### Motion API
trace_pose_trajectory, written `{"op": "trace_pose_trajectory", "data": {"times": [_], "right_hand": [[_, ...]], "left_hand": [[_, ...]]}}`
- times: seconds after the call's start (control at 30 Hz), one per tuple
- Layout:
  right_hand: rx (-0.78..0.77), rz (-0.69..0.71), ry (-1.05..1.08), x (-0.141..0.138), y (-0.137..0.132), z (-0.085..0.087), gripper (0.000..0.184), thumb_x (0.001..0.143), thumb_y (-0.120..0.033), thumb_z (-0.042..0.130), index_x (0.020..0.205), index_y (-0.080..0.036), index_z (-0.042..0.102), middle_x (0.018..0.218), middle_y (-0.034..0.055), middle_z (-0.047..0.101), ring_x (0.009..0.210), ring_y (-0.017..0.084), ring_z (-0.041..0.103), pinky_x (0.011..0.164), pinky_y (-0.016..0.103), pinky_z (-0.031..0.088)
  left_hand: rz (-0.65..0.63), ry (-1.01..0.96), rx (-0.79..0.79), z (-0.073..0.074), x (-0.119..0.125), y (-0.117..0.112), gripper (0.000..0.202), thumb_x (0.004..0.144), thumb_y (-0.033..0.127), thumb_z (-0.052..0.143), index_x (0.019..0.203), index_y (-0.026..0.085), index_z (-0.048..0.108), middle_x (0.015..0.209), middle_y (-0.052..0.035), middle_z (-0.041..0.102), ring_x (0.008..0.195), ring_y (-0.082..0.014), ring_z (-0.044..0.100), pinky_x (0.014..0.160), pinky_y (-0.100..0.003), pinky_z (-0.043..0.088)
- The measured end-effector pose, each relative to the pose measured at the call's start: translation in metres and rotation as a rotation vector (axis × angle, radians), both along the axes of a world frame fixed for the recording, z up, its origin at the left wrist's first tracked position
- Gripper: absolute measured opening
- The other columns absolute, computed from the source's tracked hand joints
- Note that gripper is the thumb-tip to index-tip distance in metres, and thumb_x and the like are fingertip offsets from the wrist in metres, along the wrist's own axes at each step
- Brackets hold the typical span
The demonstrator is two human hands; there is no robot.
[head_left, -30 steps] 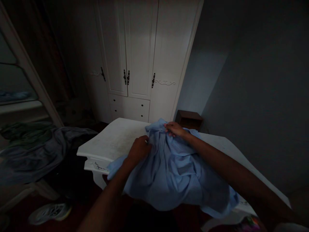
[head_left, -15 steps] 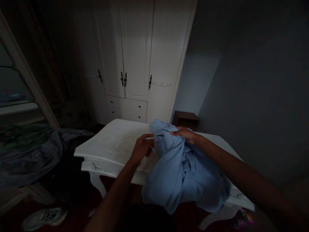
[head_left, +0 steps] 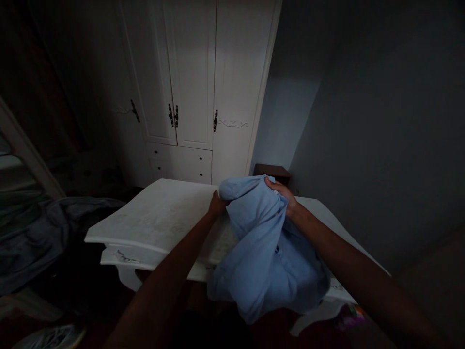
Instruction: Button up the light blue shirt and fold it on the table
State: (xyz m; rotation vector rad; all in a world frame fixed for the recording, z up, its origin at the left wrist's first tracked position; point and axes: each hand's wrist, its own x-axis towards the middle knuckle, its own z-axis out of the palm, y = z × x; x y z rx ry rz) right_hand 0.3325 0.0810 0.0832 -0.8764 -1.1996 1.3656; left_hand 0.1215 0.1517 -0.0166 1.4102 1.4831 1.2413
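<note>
A crumpled light blue shirt (head_left: 254,232) hangs from both hands over the near edge of a white table (head_left: 156,213). My left hand (head_left: 217,202) is at the upper left of the shirt, with its fingers partly hidden behind the cloth and closed on it. On the other side, my right hand (head_left: 285,194) grips the top right of the shirt, the thumb lying over the fabric. The lower part of the cloth droops in loose folds below the tabletop.
Behind the table stands a white wardrobe (head_left: 192,77) with dark handles. A small brown cabinet (head_left: 271,170) is by the wall. Grey cloth (head_left: 43,232) lies at the left, and a shoe (head_left: 51,337) is on the floor at lower left.
My left hand, apart from the cloth or barely touching it before, has moved up and taken hold of the shirt's left side. The shirt's top is spread wider. The view has shifted slightly right.
</note>
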Motion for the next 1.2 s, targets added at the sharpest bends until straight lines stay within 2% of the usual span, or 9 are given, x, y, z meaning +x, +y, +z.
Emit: {"op": "trace_pose_trajectory", "data": {"times": [0.13, 0.23, 0.4, 0.53, 0.63, 0.8, 0.93, 1.07, 1.2], "right_hand": [[-0.032, -0.14, -0.116, 0.016, -0.011, 0.004, 0.037, 0.086, -0.052, 0.061, 0.099, -0.019, 0.067, 0.086, 0.0074, 0.074, 0.091, 0.026, 0.071, 0.077, 0.036, 0.058], [-0.058, -0.168, -0.129, 0.03, -0.016, -0.001, 0.037, 0.086, -0.051, 0.061, 0.1, -0.018, 0.067, 0.085, 0.0081, 0.074, 0.087, 0.027, 0.071, 0.073, 0.036, 0.058], [-0.164, -0.189, -0.046, 0.047, -0.021, -0.024, 0.02, 0.078, -0.029, 0.072, 0.093, -0.017, 0.069, 0.082, 0.0065, 0.075, 0.078, 0.023, 0.071, 0.07, 0.03, 0.056], [-0.292, -0.252, 0.026, 0.045, -0.019, -0.04, 0.015, 0.079, -0.018, 0.067, 0.093, -0.015, 0.069, 0.075, 0.0061, 0.075, 0.069, 0.022, 0.07, 0.069, 0.032, 0.057], [-0.351, -0.294, 0.09, 0.04, -0.015, -0.049, 0.016, 0.081, -0.016, 0.061, 0.096, -0.014, 0.067, 0.071, 0.0061, 0.074, 0.067, 0.022, 0.07, 0.068, 0.033, 0.057], [-0.368, -0.285, 0.156, 0.031, -0.009, -0.058, 0.022, 0.084, -0.018, 0.056, 0.104, -0.016, 0.065, 0.072, 0.0053, 0.074, 0.068, 0.022, 0.071, 0.069, 0.033, 0.058], [-0.344, -0.24, 0.138, 0.026, -0.008, -0.064, 0.023, 0.084, -0.02, 0.056, 0.106, -0.017, 0.065, 0.074, 0.0048, 0.075, 0.071, 0.022, 0.072, 0.072, 0.034, 0.059], [-0.386, -0.207, 0.118, 0.022, -0.006, -0.069, 0.018, 0.089, -0.023, 0.055, 0.103, -0.018, 0.065, 0.075, 0.0042, 0.075, 0.072, 0.021, 0.072, 0.073, 0.033, 0.059], [-0.357, -0.104, 0.09, 0.02, -0.009, -0.072, 0.018, 0.088, -0.03, 0.06, 0.101, -0.018, 0.064, 0.079, 0.0057, 0.075, 0.075, 0.022, 0.072, 0.072, 0.034, 0.059]], "left_hand": [[-0.05, -0.009, -0.018, 0.004, 0.013, 0.015, 0.037, 0.062, 0.018, 0.074, 0.097, 0.011, 0.066, 0.092, -0.0119, 0.073, 0.089, -0.0245, 0.069, 0.071, -0.028, 0.053], [-0.013, -0.042, -0.01, 0.017, 0.018, 0.027, 0.02, 0.072, 0.015, 0.061, 0.089, 0.009, 0.067, 0.075, -0.0085, 0.07, 0.069, -0.0181, 0.067, 0.062, -0.025, 0.051], [0.101, -0.069, 0.112, 0.071, 0.018, 0.059, 0.043, 0.081, 0.011, 0.044, 0.123, 0.009, 0.055, 0.085, -0.0069, 0.068, 0.067, -0.0125, 0.063, 0.061, -0.022, 0.049], [-0.02, 0.027, 0.162, 0.1, 0.025, 0.068, 0.054, 0.081, 0.013, 0.052, 0.135, 0.013, 0.044, 0.087, -0.0055, 0.068, 0.072, -0.0126, 0.064, 0.066, -0.021, 0.05], [-0.12, 0.171, 0.093, 0.094, 0.026, 0.058, 0.047, 0.073, 0.013, 0.064, 0.119, 0.012, 0.055, 0.081, -0.0072, 0.069, 0.075, -0.018, 0.066, 0.068, -0.026, 0.051], [-0.115, 0.393, -0.015, 0.061, 0.002, 0.023, 0.02, 0.063, 0.008, 0.071, 0.08, 0.015, 0.062, 0.085, -0.0132, 0.07, 0.095, -0.0281, 0.067, 0.075, -0.031, 0.05], [-0.247, 0.465, -0.172, 0.045, -0.011, -0.022, 0.023, 0.066, 0.027, 0.075, 0.055, 0.016, 0.058, 0.06, -0.0089, 0.066, 0.064, -0.0244, 0.068, 0.057, -0.028, 0.05], [-0.476, 0.376, -0.289, 0.034, -0.001, -0.067, 0.039, 0.068, 0.052, 0.074, 0.072, 0.014, 0.067, 0.056, -0.0059, 0.066, 0.048, -0.0173, 0.061, 0.042, -0.023, 0.044], [-0.431, 0.215, -0.338, 0.025, 0.021, -0.086, 0.069, 0.059, 0.041, 0.085, 0.116, 0.011, 0.061, 0.055, -0.0016, 0.065, 0.045, -0.0172, 0.061, 0.041, -0.022, 0.044]]}}
